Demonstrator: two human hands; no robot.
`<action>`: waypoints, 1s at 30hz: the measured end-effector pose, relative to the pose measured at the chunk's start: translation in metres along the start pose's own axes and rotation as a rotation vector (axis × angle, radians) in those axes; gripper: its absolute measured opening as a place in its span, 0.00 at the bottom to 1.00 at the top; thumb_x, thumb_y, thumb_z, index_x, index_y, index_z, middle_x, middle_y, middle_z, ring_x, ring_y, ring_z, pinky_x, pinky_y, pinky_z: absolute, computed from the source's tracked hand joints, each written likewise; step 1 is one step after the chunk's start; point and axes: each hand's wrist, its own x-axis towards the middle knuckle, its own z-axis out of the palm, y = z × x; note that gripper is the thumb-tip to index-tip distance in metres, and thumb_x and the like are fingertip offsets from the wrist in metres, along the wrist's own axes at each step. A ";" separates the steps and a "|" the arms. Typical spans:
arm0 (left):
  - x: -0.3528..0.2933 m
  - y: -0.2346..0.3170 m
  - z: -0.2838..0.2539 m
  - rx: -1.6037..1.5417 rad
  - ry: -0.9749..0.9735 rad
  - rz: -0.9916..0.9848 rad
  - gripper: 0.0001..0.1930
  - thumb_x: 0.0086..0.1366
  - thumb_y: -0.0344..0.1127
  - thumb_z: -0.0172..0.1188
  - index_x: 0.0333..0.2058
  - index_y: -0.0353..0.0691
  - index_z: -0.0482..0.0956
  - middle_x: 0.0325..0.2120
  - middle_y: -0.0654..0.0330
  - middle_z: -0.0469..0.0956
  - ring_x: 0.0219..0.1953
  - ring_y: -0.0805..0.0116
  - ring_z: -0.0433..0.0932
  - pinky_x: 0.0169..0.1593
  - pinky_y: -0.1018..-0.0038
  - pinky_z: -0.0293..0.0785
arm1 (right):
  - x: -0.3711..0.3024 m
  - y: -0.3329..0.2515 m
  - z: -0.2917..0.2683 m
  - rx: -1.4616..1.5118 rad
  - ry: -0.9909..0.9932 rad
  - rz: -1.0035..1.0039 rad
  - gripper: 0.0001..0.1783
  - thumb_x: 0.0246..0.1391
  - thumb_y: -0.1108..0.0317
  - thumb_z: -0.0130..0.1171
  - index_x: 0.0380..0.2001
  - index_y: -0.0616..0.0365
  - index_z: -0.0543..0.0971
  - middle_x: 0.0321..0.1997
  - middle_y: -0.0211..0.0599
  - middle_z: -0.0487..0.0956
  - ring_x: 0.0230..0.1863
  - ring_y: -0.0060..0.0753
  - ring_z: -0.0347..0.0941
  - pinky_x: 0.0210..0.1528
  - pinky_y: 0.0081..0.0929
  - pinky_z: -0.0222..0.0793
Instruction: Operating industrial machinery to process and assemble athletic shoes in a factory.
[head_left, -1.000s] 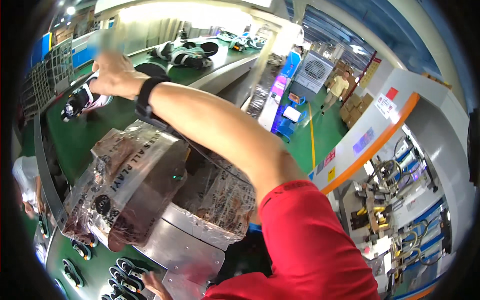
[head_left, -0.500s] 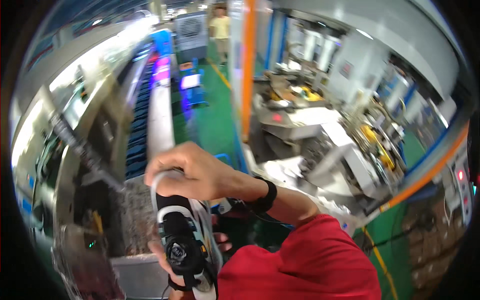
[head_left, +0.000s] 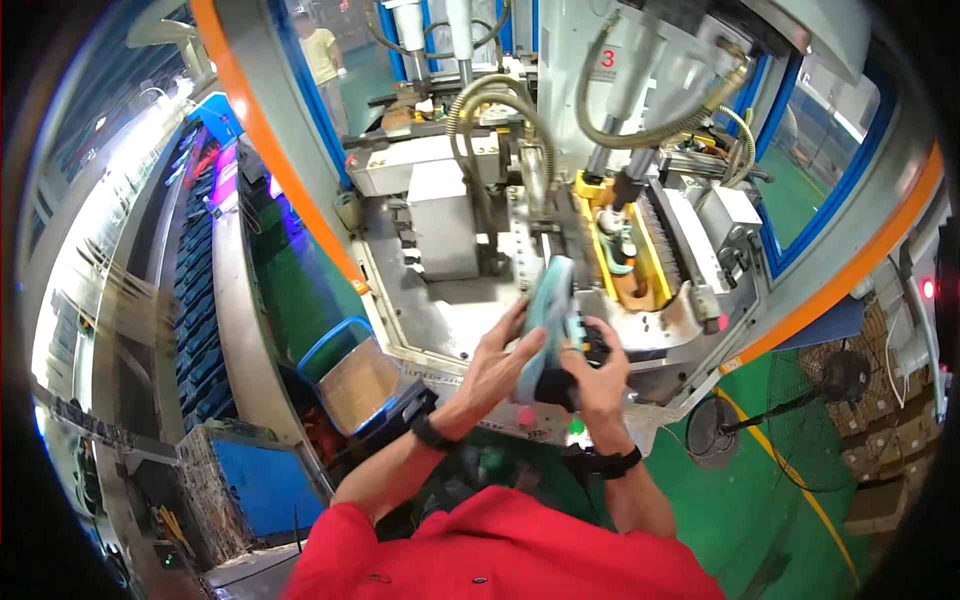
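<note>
Between my two hands, in front of the machine, is a sports shoe [head_left: 549,305] with a pale teal sole side and a dark part facing right. My left hand [head_left: 492,370] lies along the shoe's left side, fingers pressed to it. From the right, my right hand [head_left: 603,385] grips its dark part. Just beyond, another shoe [head_left: 613,240] sits in a yellow trough-shaped mould [head_left: 655,258], beneath a metal press rod [head_left: 626,188].
The machine's metal table [head_left: 455,315] spreads ahead, with hoses [head_left: 520,100] above. An orange frame post [head_left: 275,175] stands left, an orange-edged rail [head_left: 830,290] right. A conveyor [head_left: 200,310] runs along the left; a blue-rimmed box [head_left: 350,385] stands beside it. A fan [head_left: 845,378] is right.
My view has swung right, from the conveyor to the machine. The shoe has turned in my hands, and my right hand has shifted from its top to its right side.
</note>
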 end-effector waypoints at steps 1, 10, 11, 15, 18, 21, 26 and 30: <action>0.026 -0.006 0.013 -0.030 -0.045 -0.101 0.34 0.65 0.44 0.59 0.63 0.31 0.59 0.53 0.52 0.73 0.51 0.68 0.72 0.54 0.73 0.68 | 0.011 0.005 -0.023 0.054 0.048 -0.033 0.31 0.39 0.76 0.64 0.52 0.61 0.73 0.45 0.36 0.75 0.44 0.25 0.72 0.49 0.24 0.69; 0.285 -0.137 0.054 0.575 0.094 -0.288 0.39 0.56 0.51 0.65 0.55 0.23 0.64 0.48 0.34 0.73 0.53 0.42 0.73 0.55 0.58 0.70 | 0.039 -0.025 -0.115 -0.171 0.564 -0.083 0.27 0.43 0.81 0.57 0.52 0.66 0.72 0.45 0.34 0.74 0.43 0.24 0.70 0.48 0.22 0.68; 0.314 -0.183 0.044 0.801 0.260 -0.131 0.41 0.55 0.49 0.65 0.58 0.25 0.58 0.53 0.33 0.68 0.53 0.38 0.71 0.55 0.55 0.70 | 0.038 -0.034 -0.117 -0.169 0.560 -0.094 0.28 0.43 0.81 0.57 0.52 0.66 0.71 0.45 0.35 0.74 0.43 0.25 0.71 0.49 0.22 0.68; 0.333 -0.173 0.050 0.677 0.315 -0.274 0.28 0.54 0.32 0.54 0.53 0.28 0.60 0.50 0.33 0.70 0.51 0.37 0.72 0.55 0.52 0.69 | 0.047 -0.035 -0.141 -0.303 0.630 -0.087 0.29 0.41 0.80 0.58 0.52 0.68 0.71 0.48 0.38 0.75 0.46 0.28 0.71 0.52 0.25 0.67; 0.325 -0.152 0.030 0.572 0.324 -0.316 0.24 0.53 0.32 0.56 0.48 0.27 0.66 0.45 0.33 0.73 0.50 0.41 0.74 0.53 0.53 0.69 | 0.095 -0.042 -0.159 -0.564 0.576 -0.105 0.27 0.40 0.78 0.60 0.49 0.68 0.73 0.48 0.40 0.76 0.46 0.30 0.72 0.53 0.26 0.67; 0.273 -0.115 -0.014 -0.278 0.188 -0.559 0.18 0.50 0.34 0.67 0.38 0.30 0.76 0.33 0.51 0.80 0.31 0.63 0.80 0.33 0.69 0.75 | 0.190 -0.070 -0.118 -0.663 0.365 -0.088 0.27 0.40 0.74 0.63 0.47 0.69 0.74 0.40 0.40 0.79 0.40 0.29 0.75 0.46 0.24 0.70; 0.112 -0.010 -0.097 -0.504 -0.064 -0.598 0.15 0.65 0.33 0.59 0.48 0.35 0.74 0.39 0.63 0.78 0.37 0.73 0.78 0.38 0.73 0.78 | 0.314 -0.056 -0.003 -1.058 -0.090 0.210 0.30 0.32 0.58 0.71 0.36 0.72 0.78 0.36 0.54 0.81 0.37 0.44 0.79 0.41 0.34 0.73; 0.004 0.022 -0.165 -0.418 0.112 -0.522 0.27 0.60 0.30 0.63 0.57 0.30 0.67 0.44 0.61 0.76 0.43 0.74 0.77 0.46 0.78 0.75 | 0.355 0.032 0.070 -1.300 -0.100 0.136 0.25 0.37 0.58 0.70 0.36 0.66 0.78 0.38 0.56 0.81 0.42 0.53 0.79 0.46 0.41 0.74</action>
